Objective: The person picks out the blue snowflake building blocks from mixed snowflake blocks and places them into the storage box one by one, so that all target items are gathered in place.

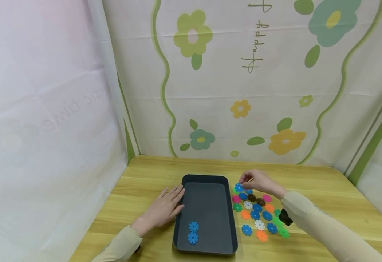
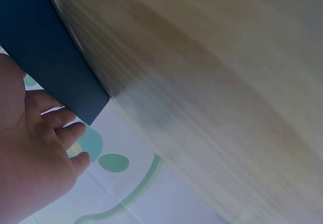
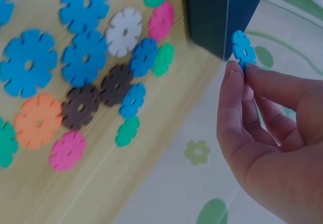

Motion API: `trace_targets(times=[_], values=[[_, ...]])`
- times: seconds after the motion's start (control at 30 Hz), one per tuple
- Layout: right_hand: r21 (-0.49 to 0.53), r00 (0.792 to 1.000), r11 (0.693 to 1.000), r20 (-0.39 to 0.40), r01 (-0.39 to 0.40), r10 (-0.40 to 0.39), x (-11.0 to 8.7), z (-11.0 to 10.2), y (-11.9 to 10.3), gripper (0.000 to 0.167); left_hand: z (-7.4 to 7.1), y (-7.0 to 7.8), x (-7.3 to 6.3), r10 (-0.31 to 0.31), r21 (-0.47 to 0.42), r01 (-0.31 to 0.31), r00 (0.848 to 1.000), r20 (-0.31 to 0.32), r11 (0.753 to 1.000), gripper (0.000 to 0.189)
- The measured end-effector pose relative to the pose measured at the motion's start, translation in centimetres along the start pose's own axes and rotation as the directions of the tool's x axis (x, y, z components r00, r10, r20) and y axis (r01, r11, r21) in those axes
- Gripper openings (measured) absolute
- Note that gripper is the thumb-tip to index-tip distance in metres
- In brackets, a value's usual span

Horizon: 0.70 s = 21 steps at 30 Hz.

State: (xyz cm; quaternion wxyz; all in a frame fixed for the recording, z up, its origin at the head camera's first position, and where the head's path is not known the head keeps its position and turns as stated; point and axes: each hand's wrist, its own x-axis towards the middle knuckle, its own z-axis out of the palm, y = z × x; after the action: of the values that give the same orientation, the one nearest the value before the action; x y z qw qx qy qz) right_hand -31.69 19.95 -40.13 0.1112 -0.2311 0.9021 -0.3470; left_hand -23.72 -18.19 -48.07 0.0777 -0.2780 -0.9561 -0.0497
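Note:
A dark tray (image 1: 207, 203) lies on the wooden table (image 1: 325, 189) with two blue snowflake discs (image 1: 193, 232) near its front left corner. My left hand (image 1: 166, 208) rests flat on the table against the tray's left wall, fingers straight; the left wrist view shows the hand (image 2: 35, 148) beside the tray's edge (image 2: 45, 57). My right hand (image 1: 244, 179) hovers over the far end of a spread of coloured discs (image 1: 258, 213) to the right of the tray. In the right wrist view its thumb and fingers (image 3: 237, 82) pinch a small blue disc (image 3: 243, 49) next to the tray's corner (image 3: 212, 17).
The loose discs (image 3: 86, 67) are blue, orange, green, pink, brown and white, all flat on the table. A flower-printed cloth (image 1: 243, 72) hangs as a backdrop behind the table and white cloth (image 1: 46, 127) closes the left side. Bare wood (image 1: 341, 203) extends to the right.

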Motion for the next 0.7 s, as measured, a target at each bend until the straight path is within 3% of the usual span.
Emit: trace_targets(times=[0.17,0.4,0.7], values=[[0.022,0.998,0.999,0.040,0.044,-0.044,0.7,1.1,-1.1,0.007,-0.1,0.0,0.1,0.005,0.002,-0.005,1.000,-0.003,1.000,0.059],[0.064,0.995,0.997,0.086,0.045,-0.050,1.7,2.8,-2.9,0.005,-0.2,0.0,0.1,0.000,0.002,0.000,1.000,0.003,1.000,0.059],[0.005,0.983,0.993,0.139,0.122,-0.121,2.9,5.5,-4.5,0.004,-0.1,0.0,0.1,-0.002,0.014,0.002,1.000,0.006,1.000,0.060]])
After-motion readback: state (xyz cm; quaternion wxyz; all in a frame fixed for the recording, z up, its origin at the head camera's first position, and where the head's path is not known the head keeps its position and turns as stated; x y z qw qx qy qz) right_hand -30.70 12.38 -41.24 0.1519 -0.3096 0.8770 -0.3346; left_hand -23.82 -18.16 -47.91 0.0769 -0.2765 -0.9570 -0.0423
